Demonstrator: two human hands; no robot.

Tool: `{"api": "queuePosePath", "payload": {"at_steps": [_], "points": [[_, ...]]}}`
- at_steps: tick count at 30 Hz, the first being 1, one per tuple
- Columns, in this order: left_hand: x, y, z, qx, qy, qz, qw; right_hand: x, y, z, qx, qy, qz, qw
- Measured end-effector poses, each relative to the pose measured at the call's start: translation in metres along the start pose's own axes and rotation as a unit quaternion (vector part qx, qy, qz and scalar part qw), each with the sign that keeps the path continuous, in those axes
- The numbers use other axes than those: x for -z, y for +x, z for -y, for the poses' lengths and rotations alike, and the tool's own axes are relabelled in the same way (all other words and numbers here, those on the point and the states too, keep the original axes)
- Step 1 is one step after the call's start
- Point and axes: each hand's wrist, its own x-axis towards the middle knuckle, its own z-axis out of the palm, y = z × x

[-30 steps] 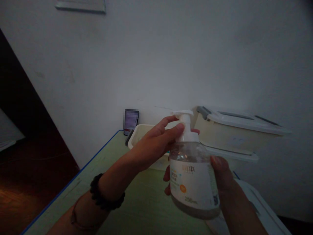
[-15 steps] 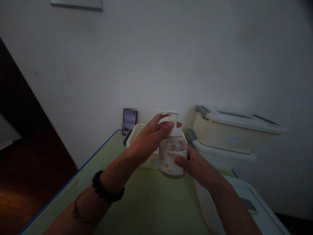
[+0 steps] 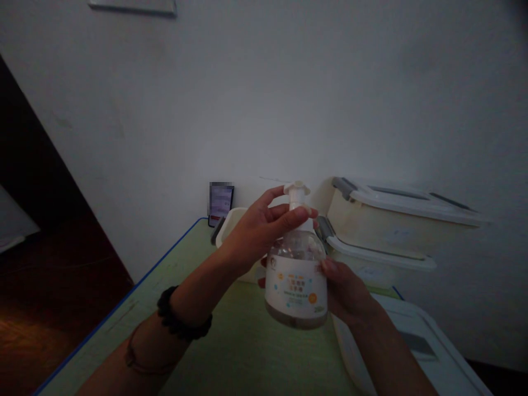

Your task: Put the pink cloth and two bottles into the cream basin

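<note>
A clear pump bottle (image 3: 296, 286) with a white label and a white pump top is held up above the green table (image 3: 243, 341), tilted slightly. My left hand (image 3: 264, 228) has its fingers wrapped round the white collar just under the pump head; a dark beaded bracelet circles that wrist. From the right, my right hand (image 3: 346, 289) grips the bottle's body, its thumb on the label's edge and fingertips showing on the far left side. Behind my left hand stands an uncovered cream plastic bin (image 3: 231, 223), mostly hidden by the hand and bottle.
Two lidded cream storage boxes (image 3: 371, 217) are stacked against the wall at the right. In front of them lies a pale lid (image 3: 404, 319) with a grey panel. A phone (image 3: 220, 206) leans upright at the table's back left corner. The table has a blue edge.
The bottle has come closer and lower and has turned, so its label's printed front faces me. My left hand stays at the neck; my right thumb has shifted to the label's right edge.
</note>
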Motion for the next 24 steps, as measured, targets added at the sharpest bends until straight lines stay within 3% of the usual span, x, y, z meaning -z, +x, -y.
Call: {"api": "queuePosePath", "payload": {"at_steps": [7,17,24], "points": [[-0.0034,-0.001,-0.0022,0.002,0.04,-0.02,0.999,-0.0051,0.0015,0.0046,0.008,-0.012,0.003,1.0],[-0.0038,-0.0037,-0.004,0.0,0.087,-0.005,0.996,-0.0028,0.0012,0.001,0.014,-0.006,0.034,0.999],[-0.0005,-0.0015,-0.002,-0.008,0.058,0.013,0.998,-0.0014,-0.0033,-0.0014,-0.018,0.046,0.08,0.996]]}}
